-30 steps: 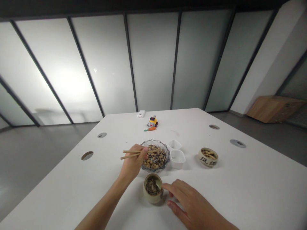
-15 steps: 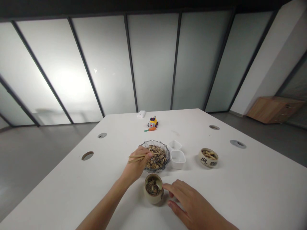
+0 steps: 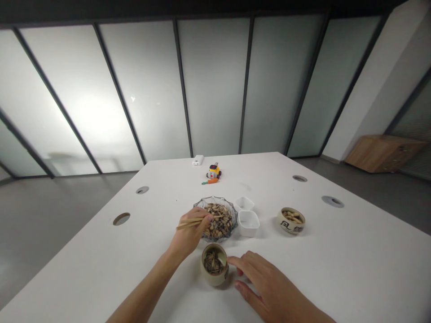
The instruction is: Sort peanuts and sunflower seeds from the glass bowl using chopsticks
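Note:
My left hand (image 3: pixel 190 233) is closed around a pair of wooden chopsticks (image 3: pixel 188 223). Their tips reach over the striped seeds (image 3: pixel 222 220) in a clear glass bowl (image 3: pixel 235 211); whether they pinch a seed I cannot tell. Closer to me, a small round ceramic cup (image 3: pixel 213 280) stands upright with more seeds inside. The index finger of my right hand (image 3: pixel 261 278) touches the right of that cup's rim. The thumb and other fingers are spread apart, with nothing gripped between them.
Two white plastic tubs (image 3: pixel 248 226) stand right of the glass bowl. Further right is a patterned ceramic bowl (image 3: pixel 291 226) of peanuts. Farther back lie an orange carrot-shaped thing (image 3: pixel 212 181), a yellow toy vehicle (image 3: pixel 214 171) and a white box-like object (image 3: pixel 198 159). Round holes (image 3: pixel 121 219) pierce the table.
The chopsticks have shifted slightly in my left hand, their rear ends now a little further left. My right hand stays at the cup. The whole view has moved a touch.

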`<state>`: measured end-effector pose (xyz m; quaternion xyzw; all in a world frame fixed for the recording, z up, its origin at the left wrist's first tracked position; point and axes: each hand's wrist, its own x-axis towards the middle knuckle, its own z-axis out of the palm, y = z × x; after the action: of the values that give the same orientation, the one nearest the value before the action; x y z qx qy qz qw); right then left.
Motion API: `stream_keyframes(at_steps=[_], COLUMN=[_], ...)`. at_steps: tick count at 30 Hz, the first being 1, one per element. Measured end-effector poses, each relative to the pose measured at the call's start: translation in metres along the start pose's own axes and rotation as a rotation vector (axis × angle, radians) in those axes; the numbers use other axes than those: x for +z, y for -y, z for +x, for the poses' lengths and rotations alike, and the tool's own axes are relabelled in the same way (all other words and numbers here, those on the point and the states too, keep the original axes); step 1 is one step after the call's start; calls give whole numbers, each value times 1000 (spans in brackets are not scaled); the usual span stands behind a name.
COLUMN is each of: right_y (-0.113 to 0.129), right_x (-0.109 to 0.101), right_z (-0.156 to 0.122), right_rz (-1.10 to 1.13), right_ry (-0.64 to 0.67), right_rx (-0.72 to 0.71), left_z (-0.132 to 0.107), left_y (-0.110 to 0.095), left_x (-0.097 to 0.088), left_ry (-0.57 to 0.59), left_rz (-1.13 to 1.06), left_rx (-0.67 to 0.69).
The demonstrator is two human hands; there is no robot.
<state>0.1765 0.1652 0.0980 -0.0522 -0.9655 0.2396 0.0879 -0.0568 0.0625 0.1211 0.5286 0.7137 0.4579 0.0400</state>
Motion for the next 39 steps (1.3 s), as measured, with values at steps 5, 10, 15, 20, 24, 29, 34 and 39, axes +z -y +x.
stream_keyframes(at_steps=[5,10,15,20,24,29,34,39], right_y=[-2,-4,-5,-4,-6,-9,-5,19], right_x=[1,3,4,4,3,3,-3,-23], right_z=[1,0,-1,-1,-2,-4,6,46], right_rz=[0,8,4,-7,-18,5,-52,-171], right_ry=[-7,-40,-61,-68,-159,-351,-475,-485], right_rx=[2,-19,-25,-43,-82,-153,-133,-242], left_z=[0,1,2,2,3,2,-5,-12], left_y=[0,2,7,4,-9,-26,-37,-50], left_x=[-3,-10,-14,-21,-34,-43,-40,-32], left_ry=[-16,-36,-51,-61,-62,-8,82,178], left_rz=[-1,-3,-22,-34,-27,46,113,290], left_rx=[-20,-55,-82,-87,-48,30,109,196])
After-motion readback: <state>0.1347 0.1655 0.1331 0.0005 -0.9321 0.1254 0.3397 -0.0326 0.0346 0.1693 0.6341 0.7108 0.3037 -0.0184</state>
